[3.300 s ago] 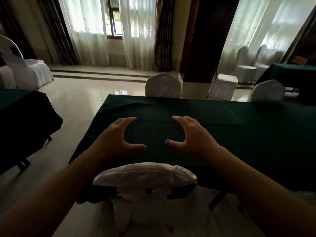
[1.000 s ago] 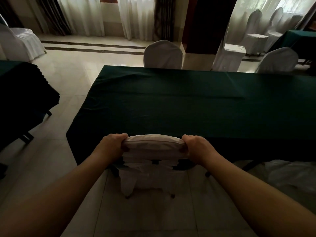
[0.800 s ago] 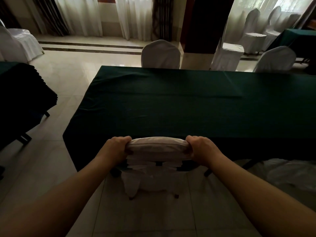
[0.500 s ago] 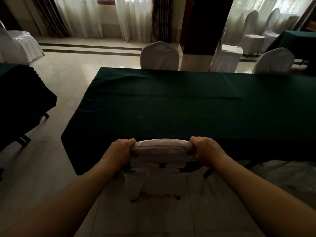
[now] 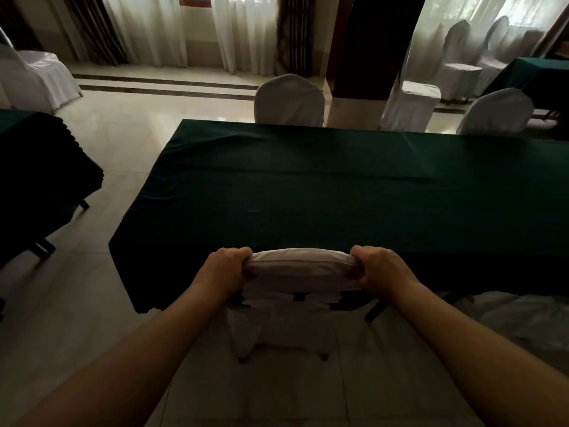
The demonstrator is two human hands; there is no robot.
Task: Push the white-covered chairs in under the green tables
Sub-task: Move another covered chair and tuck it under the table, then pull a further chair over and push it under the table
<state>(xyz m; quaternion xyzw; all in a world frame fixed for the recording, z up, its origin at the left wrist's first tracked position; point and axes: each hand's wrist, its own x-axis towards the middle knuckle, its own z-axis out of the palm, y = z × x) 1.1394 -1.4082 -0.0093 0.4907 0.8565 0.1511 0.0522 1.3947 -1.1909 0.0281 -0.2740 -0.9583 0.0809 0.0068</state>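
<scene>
A white-covered chair (image 5: 300, 269) stands at the near edge of a long green table (image 5: 338, 192), its backrest top touching the cloth's edge and its seat hidden under the table. My left hand (image 5: 224, 269) grips the left end of the backrest top. My right hand (image 5: 380, 268) grips the right end. Two of the chair's feet show on the tiled floor below.
Two white-covered chairs (image 5: 289, 100) (image 5: 495, 112) sit at the table's far side. Another covered seat (image 5: 520, 318) lies at the near right. A second green table (image 5: 37, 167) stands left, with a chair (image 5: 37, 75) behind it. More chairs (image 5: 412, 97) and a table (image 5: 535, 75) are far right.
Since 3.3 s ago my hands came off the tabletop and closed on the chair's backrest. Over the last second the chair has shifted slightly right and toward the table.
</scene>
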